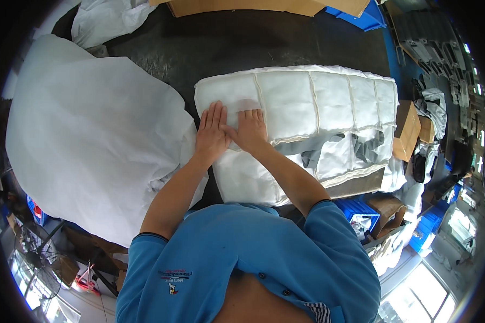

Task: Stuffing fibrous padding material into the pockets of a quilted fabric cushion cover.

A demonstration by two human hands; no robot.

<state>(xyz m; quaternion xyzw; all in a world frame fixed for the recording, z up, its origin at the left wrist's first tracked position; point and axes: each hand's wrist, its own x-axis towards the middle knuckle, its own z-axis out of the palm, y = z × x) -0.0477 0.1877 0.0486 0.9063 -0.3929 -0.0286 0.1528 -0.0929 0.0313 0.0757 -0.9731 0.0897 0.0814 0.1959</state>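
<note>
A white padded fabric piece (285,99), stitched into several sections, lies on the dark table in front of me. My left hand (213,132) rests flat on its left end, fingers stretched out and close together. Beside it, my right hand (250,129) also lies flat, its fingertips partly covered by a small pale translucent patch (248,104). The thumbs meet or overlap between the hands. Along the near half of the fabric run loose grey strips (310,153). Whether the right fingertips pinch anything under the patch is hidden.
A large white cloth-like bundle (97,140) fills the left side. Cardboard (242,5) and a blue crate (364,19) border the table's (199,40) far edge. To the right stand cardboard boxes (407,129) and another blue crate (358,210). A fan (35,258) stands at lower left.
</note>
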